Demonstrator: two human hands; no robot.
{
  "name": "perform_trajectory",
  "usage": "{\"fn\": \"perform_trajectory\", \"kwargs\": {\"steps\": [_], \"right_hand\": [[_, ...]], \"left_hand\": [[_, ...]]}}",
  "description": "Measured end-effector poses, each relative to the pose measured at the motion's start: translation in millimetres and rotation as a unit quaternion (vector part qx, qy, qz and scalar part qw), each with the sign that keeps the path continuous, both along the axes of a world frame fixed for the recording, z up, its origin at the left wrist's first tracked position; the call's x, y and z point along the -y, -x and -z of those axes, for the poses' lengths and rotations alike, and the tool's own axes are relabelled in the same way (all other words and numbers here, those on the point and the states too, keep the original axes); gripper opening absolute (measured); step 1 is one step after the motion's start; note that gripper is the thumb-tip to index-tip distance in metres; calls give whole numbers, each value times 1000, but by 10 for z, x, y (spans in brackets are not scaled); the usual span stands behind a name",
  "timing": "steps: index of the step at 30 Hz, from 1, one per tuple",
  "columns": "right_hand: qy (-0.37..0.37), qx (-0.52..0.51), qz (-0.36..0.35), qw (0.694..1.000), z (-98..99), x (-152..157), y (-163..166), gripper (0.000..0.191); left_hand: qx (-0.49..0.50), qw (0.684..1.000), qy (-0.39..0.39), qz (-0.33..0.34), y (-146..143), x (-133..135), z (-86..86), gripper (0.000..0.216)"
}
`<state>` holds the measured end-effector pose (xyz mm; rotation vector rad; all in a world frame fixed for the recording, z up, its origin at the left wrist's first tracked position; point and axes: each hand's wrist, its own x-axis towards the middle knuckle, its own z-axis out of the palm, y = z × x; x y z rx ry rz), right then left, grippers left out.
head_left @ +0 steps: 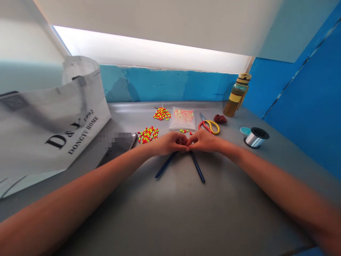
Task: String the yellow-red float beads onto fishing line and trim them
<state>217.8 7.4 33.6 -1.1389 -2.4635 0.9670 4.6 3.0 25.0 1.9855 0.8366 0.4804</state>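
My left hand (176, 143) and my right hand (204, 140) meet at the middle of the grey table, fingertips pinched together. Whatever is between the fingers is too small or hidden to make out. Two dark blue handles (197, 167) spread toward me from below the hands, like those of pliers; their head is hidden. Just beyond the fingers lie a few loose red and yellow-green beads (183, 131). A pile of such beads (148, 135) sits left of my left hand. Scissors (209, 127) with one red and one yellow handle lie behind my right hand.
A clear bag of beads (182, 119) and a bead bunch (162, 113) lie toward the wall. To the right are a dark red cord bundle (220, 119), a bottle (237, 96), a wire spool (256, 138) and a teal disc (245, 131). A white bag (53, 124) stands left.
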Motion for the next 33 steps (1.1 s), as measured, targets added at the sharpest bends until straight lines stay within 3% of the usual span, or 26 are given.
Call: {"fn": "perform_trajectory", "kwargs": {"steps": [4, 10, 15, 20, 27, 33], "right_hand": [[-14, 1, 0, 1000, -13, 25, 1, 33], [-43, -41, 23, 998, -72, 61, -1, 31], [-94, -100, 100, 986, -78, 48, -10, 34], [-113, -126, 107, 980, -69, 69, 12, 34], [-106, -92, 124, 982, -136, 88, 43, 32], [-1, -22, 74, 997, -149, 61, 53, 23]], "left_hand": [[8, 999, 29, -16, -4, 10, -14, 20], [98, 984, 141, -40, -6, 19, -92, 20], [201, 943, 235, -121, -27, -4, -108, 27], [260, 904, 294, -169, -61, -15, -94, 32], [291, 879, 277, -256, -56, -55, -58, 38], [328, 863, 251, -290, -50, -67, -45, 30]]}}
